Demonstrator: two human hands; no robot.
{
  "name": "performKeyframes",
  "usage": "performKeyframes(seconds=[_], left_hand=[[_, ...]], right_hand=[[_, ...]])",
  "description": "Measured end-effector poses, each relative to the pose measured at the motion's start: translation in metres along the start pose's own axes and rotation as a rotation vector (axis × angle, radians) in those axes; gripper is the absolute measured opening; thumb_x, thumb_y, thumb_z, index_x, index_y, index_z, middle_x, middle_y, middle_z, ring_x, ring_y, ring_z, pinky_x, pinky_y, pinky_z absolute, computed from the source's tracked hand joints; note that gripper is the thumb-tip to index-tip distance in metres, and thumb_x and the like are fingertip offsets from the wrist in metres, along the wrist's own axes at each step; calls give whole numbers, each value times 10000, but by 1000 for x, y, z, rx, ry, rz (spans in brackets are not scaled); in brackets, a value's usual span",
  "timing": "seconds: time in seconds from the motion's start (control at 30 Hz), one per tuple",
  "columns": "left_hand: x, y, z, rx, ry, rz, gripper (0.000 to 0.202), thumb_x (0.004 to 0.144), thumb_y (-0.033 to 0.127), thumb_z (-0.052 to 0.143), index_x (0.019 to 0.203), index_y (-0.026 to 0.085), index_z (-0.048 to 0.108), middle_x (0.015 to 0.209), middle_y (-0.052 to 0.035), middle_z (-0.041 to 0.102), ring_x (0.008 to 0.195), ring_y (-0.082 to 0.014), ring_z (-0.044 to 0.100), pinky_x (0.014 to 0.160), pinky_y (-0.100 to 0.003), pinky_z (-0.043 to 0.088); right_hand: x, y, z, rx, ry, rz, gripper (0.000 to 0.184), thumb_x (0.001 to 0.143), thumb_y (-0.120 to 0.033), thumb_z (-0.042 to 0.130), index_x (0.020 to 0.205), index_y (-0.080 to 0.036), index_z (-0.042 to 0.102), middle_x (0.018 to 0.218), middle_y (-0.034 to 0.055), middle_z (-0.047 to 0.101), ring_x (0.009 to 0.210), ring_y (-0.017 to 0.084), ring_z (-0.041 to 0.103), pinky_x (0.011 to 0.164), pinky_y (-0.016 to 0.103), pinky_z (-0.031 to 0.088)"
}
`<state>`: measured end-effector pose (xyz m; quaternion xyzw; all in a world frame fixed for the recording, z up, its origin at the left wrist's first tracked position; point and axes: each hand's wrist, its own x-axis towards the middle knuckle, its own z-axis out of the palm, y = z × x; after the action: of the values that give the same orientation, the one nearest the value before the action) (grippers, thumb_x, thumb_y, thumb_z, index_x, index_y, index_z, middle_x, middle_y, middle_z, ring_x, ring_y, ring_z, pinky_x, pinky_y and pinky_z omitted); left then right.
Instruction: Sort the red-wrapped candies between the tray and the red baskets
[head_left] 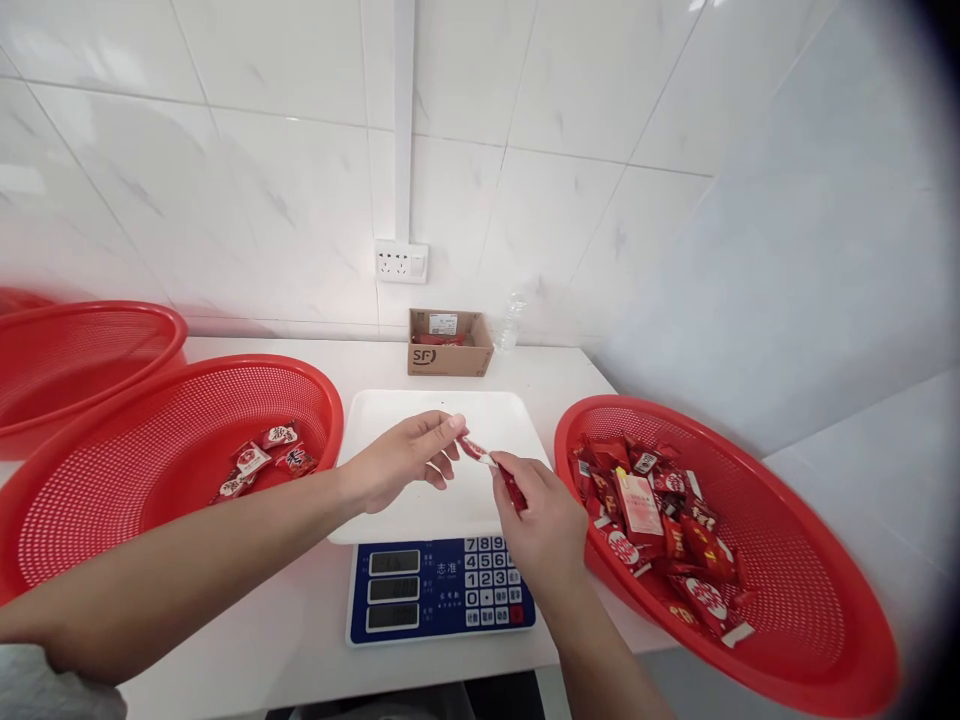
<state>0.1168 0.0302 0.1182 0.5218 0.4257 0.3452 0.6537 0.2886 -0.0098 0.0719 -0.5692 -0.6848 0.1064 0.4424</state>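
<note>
Both hands meet over the white pan (390, 415) of a digital scale (439, 590). My left hand (405, 460) pinches one end of a small red-and-white snack packet (478, 450) between thumb and forefinger. My right hand (544, 515) grips the packet's other end, fingers curled around it. The packet hangs just above the pan, touching nothing else. A red mesh basket (810, 620) at the right holds several red packets (660, 530). Another red basket (97, 480) at the left holds a few packets (266, 455).
A third red basket (67, 360) sits at the far left behind the second. A small cardboard box (448, 345) and a clear plastic bottle (511, 322) stand against the tiled wall, below a wall socket (401, 262). The white table's front edge runs below the scale.
</note>
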Motion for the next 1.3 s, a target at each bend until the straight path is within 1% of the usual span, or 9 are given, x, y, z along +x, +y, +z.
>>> performKeyframes(seconds=[0.1, 0.2, 0.27, 0.33, 0.43, 0.53, 0.73, 0.97, 1.3], left_hand=[[1, 2, -2, -24, -36, -10, 261, 732, 377, 683, 861, 176, 577, 840, -23, 612, 751, -129, 556, 737, -316, 446], [1, 3, -5, 55, 25, 49, 314, 726, 251, 682, 1006, 212, 548, 854, -2, 617, 781, -136, 569, 765, -325, 433], [1, 5, -7, 99, 46, 66, 370, 728, 191, 658, 1069, 223, 516, 854, 6, 624, 786, -139, 576, 766, -326, 425], [1, 6, -8, 110, 26, 59, 358, 722, 160, 646, 1052, 212, 518, 832, 7, 638, 791, -142, 581, 771, -324, 419], [2, 6, -8, 100, -8, 44, 283, 718, 172, 652, 979, 201, 545, 793, 9, 650, 762, -138, 579, 762, -320, 419], [4, 4, -7, 108, 4, 58, 222, 751, 214, 632, 957, 200, 552, 758, 12, 653, 718, -127, 560, 744, -310, 413], [6, 4, -8, 132, 83, 74, 221, 757, 234, 621, 957, 192, 536, 683, 18, 638, 652, -125, 541, 664, -289, 398], [10, 3, -8, 128, 86, 90, 240, 739, 234, 625, 954, 189, 531, 634, 39, 602, 617, -117, 519, 620, -276, 370], [11, 0, -9, 96, 72, 86, 246, 740, 241, 629, 958, 190, 528, 657, 33, 608, 609, -112, 499, 617, -274, 358]], right_hand=[[-1, -1, -3, 137, -58, 26, 241, 837, -244, 514, 1017, -265, 673, 981, 64, 672, 867, 216, 618, 745, 323, 460], [2, -1, -9, 375, -110, 196, 238, 807, -277, 565, 1028, -244, 646, 1024, 62, 657, 890, 208, 615, 760, 323, 480], [5, 1, -12, 498, -125, 315, 269, 783, -314, 604, 1039, -233, 630, 995, 54, 660, 824, 192, 620, 733, 320, 491], [7, 4, -14, 589, -142, 384, 319, 768, -352, 637, 1058, -223, 614, 950, 44, 658, 739, 166, 611, 705, 314, 496], [9, 6, -11, 675, -175, 410, 369, 734, -392, 688, 1036, -196, 610, 850, 33, 650, 701, 159, 603, 698, 314, 492], [9, 5, -8, 683, -201, 421, 339, 708, -399, 713, 953, -187, 611, 741, 17, 634, 677, 163, 594, 662, 304, 483], [7, 1, -7, 654, -232, 403, 284, 704, -397, 708, 880, -202, 601, 672, -6, 599, 627, 148, 566, 612, 284, 463], [7, 0, -6, 653, -227, 400, 279, 697, -398, 709, 859, -202, 594, 669, -8, 593, 621, 145, 562, 599, 277, 460], [6, -6, -8, 648, -208, 388, 257, 684, -398, 711, 820, -210, 602, 700, 2, 612, 624, 152, 578, 594, 281, 476]])
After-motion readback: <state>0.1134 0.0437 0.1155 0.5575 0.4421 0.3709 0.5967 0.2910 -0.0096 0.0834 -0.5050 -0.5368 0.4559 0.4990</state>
